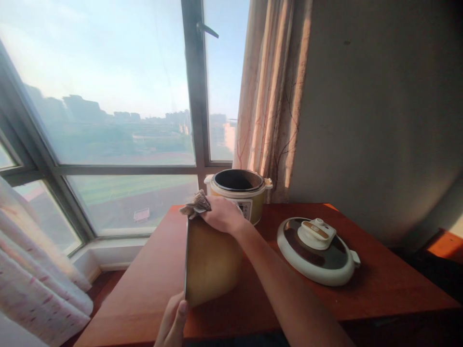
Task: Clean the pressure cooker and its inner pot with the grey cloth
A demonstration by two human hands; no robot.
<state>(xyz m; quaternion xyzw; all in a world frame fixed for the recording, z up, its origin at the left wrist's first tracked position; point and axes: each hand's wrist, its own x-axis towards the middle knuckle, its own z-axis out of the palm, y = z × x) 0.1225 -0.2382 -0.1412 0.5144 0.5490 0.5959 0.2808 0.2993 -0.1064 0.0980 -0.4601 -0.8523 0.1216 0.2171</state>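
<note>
A gold-coloured inner pot [213, 260] is tipped on its side above the wooden table, its opening turned left and its inside hidden from me. My left hand [172, 320] grips the pot's rim at the lower edge, thumb on the outside. At the top of the rim, my right hand [224, 214] presses a crumpled greyish cloth [197, 205] over the edge. Just behind the right hand stands the cooker body [255, 202], white and gold, with its dark round opening uncovered. The cooker's lid [314, 250], white-rimmed with a dark top and a white handle, lies right of my right forearm.
The red-brown table [144, 294] carries all of these. Large windows [130, 120] rise beyond its left and far sides. A striped curtain [271, 96] hangs behind the cooker, and a pale curtain [39, 270] at the left. A grey wall [369, 120] stands at the right.
</note>
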